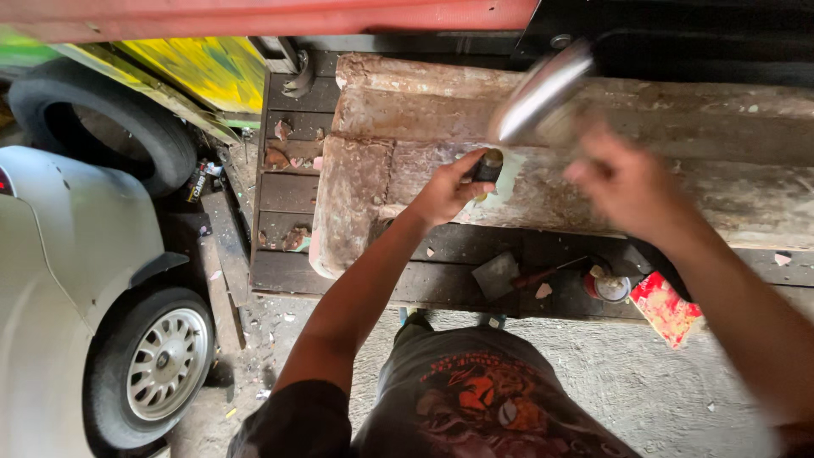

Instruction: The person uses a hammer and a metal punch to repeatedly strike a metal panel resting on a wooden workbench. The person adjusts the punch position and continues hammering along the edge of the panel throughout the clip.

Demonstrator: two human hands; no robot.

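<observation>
Left hand (443, 193) wrapped snug around a short dark tool (488, 164), looks like a chisel or punch, tip set against the pale patch (507, 180) on the big worn wooden beam (678, 153). Right hand (623, 182) closed around the handle of a shiny metal hammer (543, 89), head up above the tool and all motion blur, so can't make out exact finger placement there, just a fist.

Handling-wise: tool looks like solid steel, stiff, small but dense for its size. Best held low on the shank like here, fingers well clear of the struck end. Probably a bit slick if greasy, so firm grip but not white-knuckle. Hammer likely head-heavy; grabbing near the end of the handle gives the swing, closer up gives control. Beam looks heavy, crusty and flaky on top, not going anywhere, resting on dark planks (288, 195).

Other stuff around: flat scraper (498, 273) with a reddish handle lying on the planks below the beam, a small can (609, 287) just beside it, a red packet (666, 307) near that. White car (76, 254) off to the left with its wheel (165, 363) showing, spare tyre (102, 127) behind.
</observation>
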